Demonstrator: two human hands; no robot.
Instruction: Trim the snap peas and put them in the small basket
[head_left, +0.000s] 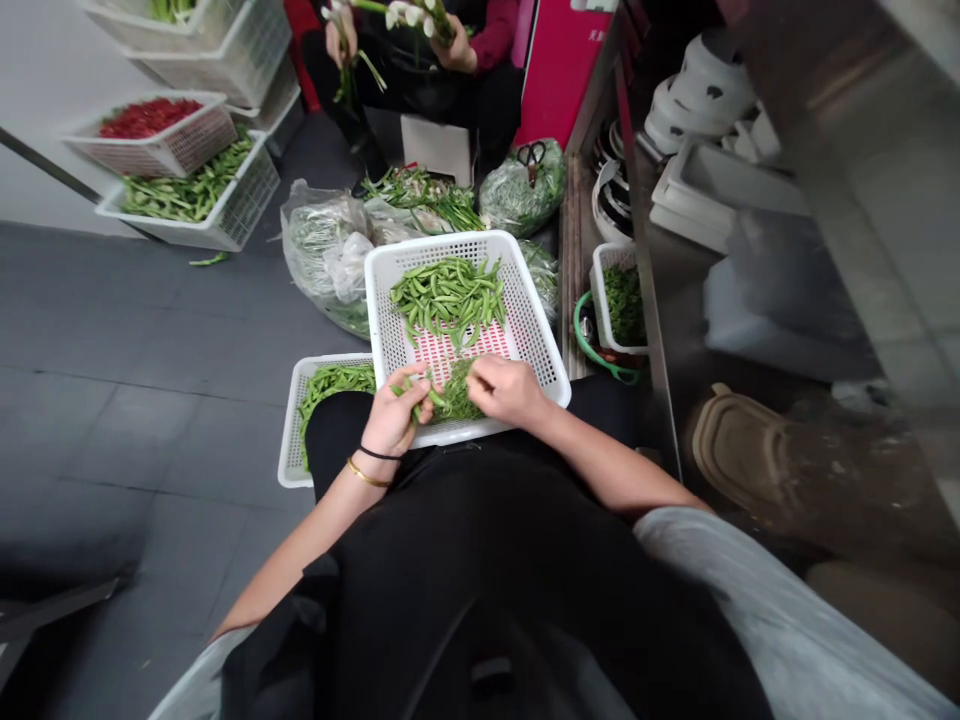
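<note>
A white perforated basket [553, 378] rests on my lap. Green pea pods [450, 295] are heaped in its far half, and a pile of thin green trimmings [461, 392] lies in the near part. Over the near left side, my left hand [397, 405] is closed around a few pea pods, which stick out between thumb and fingers. My right hand [506, 388] is above the trimmings with its fingers curled together; whatever they pinch is hidden. The two hands are slightly apart.
A second white basket of pods [296, 425] stands by my left knee. Beyond are bagged greens [322, 240] and a bag with scissors [531, 160] on it. Opposite, a person's hands [454, 45] hold stalks. Stacked crates [202, 215] stand left; a metal shelf [660, 370] runs right.
</note>
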